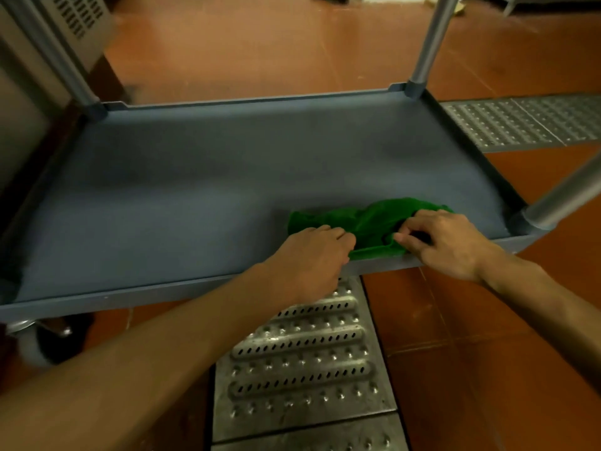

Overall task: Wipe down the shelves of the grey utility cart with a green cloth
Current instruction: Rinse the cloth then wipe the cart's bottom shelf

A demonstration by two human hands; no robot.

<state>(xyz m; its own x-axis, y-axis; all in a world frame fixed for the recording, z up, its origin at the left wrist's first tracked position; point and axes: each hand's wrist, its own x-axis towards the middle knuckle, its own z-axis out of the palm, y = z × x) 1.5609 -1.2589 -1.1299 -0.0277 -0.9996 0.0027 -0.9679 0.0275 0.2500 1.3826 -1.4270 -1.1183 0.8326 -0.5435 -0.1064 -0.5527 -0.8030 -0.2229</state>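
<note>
A crumpled green cloth (pixel 367 219) lies on the bottom shelf of the grey utility cart (pixel 195 196), close to the shelf's near rim and toward its right end. My left hand (pixel 309 258) grips the cloth's left part with curled fingers at the near rim. My right hand (pixel 445 242) pinches the cloth's near right edge between thumb and fingers. The cloth's near edge drapes over the rim between both hands.
Round grey posts rise from the shelf corners, one at the far right (pixel 429 43) and one at the near right (pixel 566 196). A caster wheel (pixel 42 340) shows under the left end. Perforated metal drain grates (pixel 305 359) run across the orange tiled floor (pixel 471 336).
</note>
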